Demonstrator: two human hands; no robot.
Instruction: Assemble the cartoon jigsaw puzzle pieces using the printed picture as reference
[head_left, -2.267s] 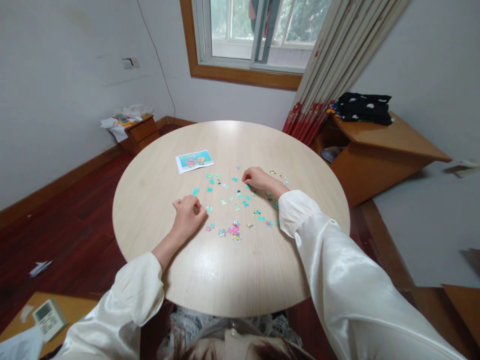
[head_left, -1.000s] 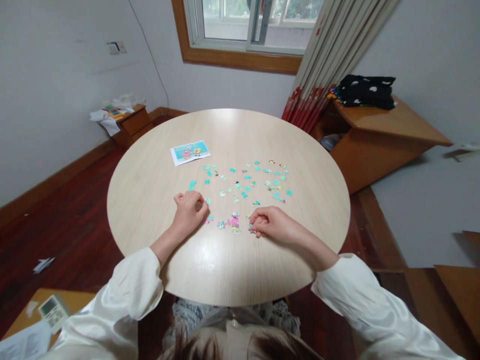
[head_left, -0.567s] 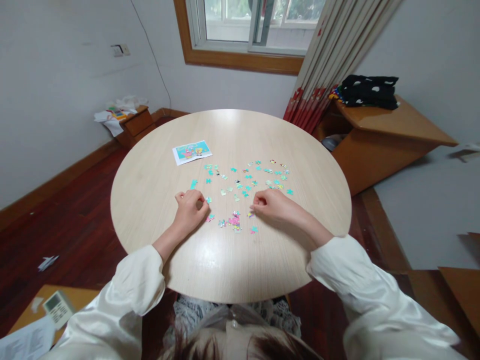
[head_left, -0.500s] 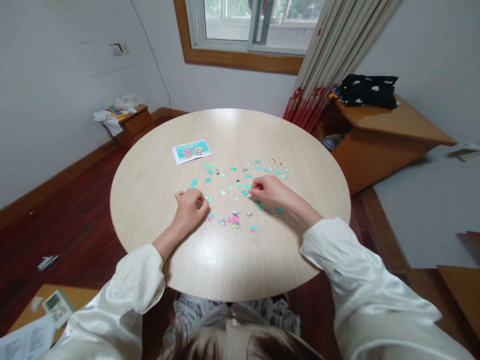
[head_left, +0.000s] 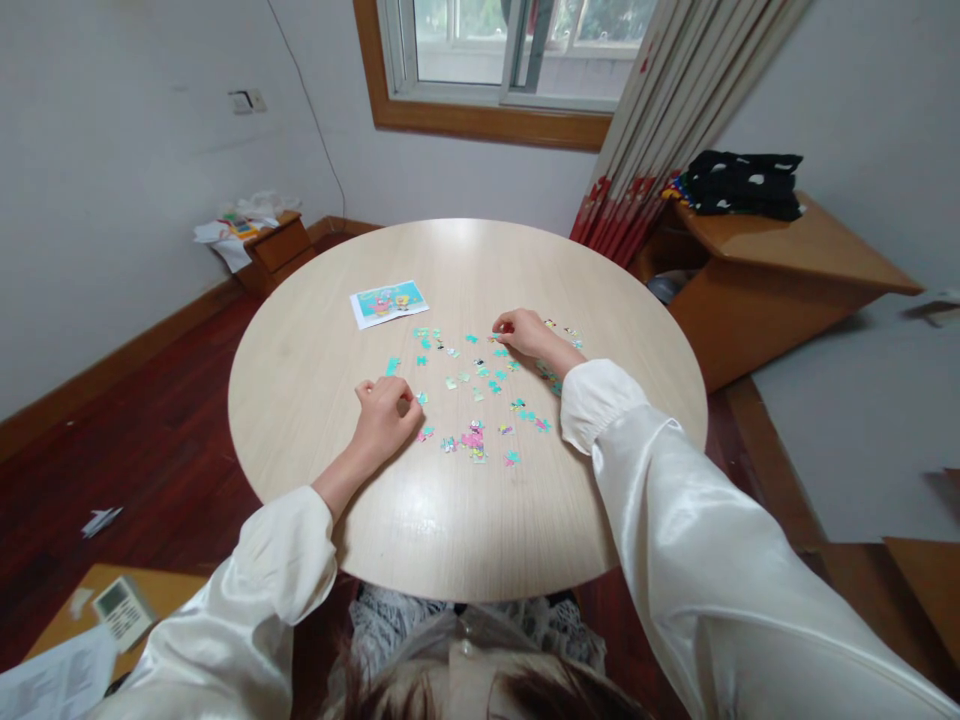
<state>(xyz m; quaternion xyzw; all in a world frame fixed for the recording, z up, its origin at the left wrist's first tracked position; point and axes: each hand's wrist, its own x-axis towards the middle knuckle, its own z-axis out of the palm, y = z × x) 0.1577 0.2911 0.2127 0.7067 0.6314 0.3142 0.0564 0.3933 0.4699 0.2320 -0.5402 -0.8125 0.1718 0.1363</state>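
White walls and a dark red floor surround your one round, pale tabletop, with one window and one curtain beyond it. Your one picture card lies toward the far left of the tabletop, showing two cartoon figures, one pink and one yellow, on blue; some lettering runs along its upper edge, too small for you to read. One printed sheet at the lower left carries lines of text, also unreadable, and one pale device with a screen and buttons sits just beside it.

Your puzzle pieces are spread over the middle and right of the tabletop, mostly teal; some are hidden by your right arm, so you can't get a full count. You have one pink cluster near the middle, with one whitish piece just left of it and two small pieces to its right.

Your left hand rests curled on the tabletop, near one teal-and-white piece; whether its grip holds anything, you cannot tell. Your right hand reaches farther out, fingertips together at one small piece; whether that grip has it pinched or only touches it, you cannot tell.
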